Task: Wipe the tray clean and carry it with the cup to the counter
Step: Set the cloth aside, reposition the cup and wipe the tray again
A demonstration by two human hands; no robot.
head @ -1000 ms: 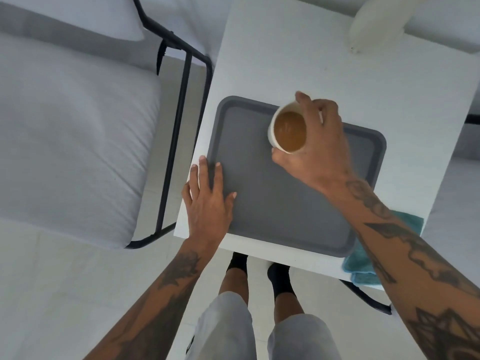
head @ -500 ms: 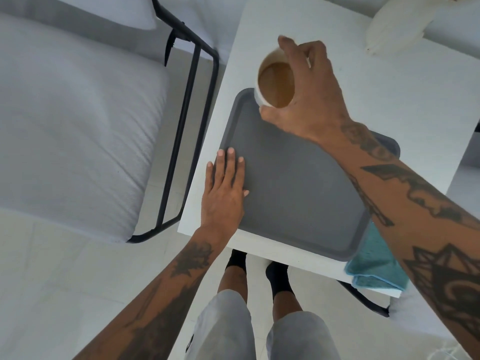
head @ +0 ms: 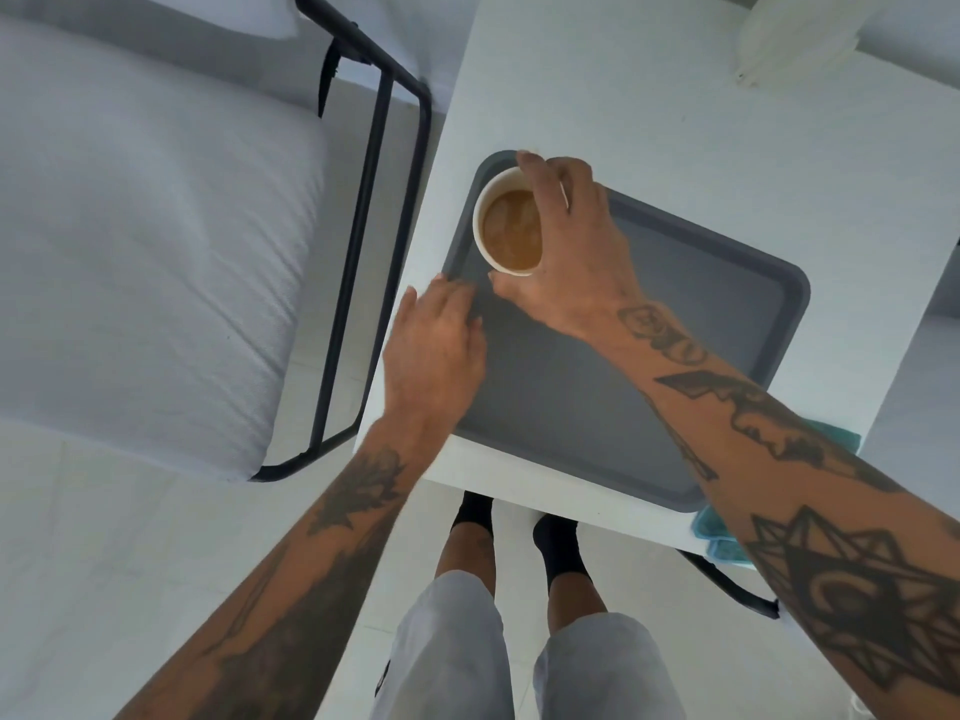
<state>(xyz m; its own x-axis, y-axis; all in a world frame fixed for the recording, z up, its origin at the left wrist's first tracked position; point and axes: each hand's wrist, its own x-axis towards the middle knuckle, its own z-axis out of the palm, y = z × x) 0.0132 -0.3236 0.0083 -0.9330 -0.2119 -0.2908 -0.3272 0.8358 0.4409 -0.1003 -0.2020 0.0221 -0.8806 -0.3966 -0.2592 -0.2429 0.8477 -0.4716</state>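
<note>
A dark grey tray (head: pixel 597 397) lies flat on a white table (head: pixel 649 111). My right hand (head: pixel 571 262) is shut on a white cup (head: pixel 506 226) of brown drink, gripping its rim from above over the tray's far left corner. Whether the cup rests on the tray or hangs just above it, I cannot tell. My left hand (head: pixel 436 345) lies on the tray's left edge, fingers together and curled over the rim. A teal cloth (head: pixel 722 537) sits at the table's near right corner, mostly hidden by my right forearm.
A bed with a white mattress (head: pixel 145 241) and black metal frame (head: pixel 363 241) stands close to the table's left side. A white object (head: pixel 789 39) lies at the table's far right. My legs and black socks (head: pixel 519 517) are under the near edge.
My right hand has brought the cup back and down over the tray's far left corner. My left hand has shifted from flat on the tray surface to its left rim.
</note>
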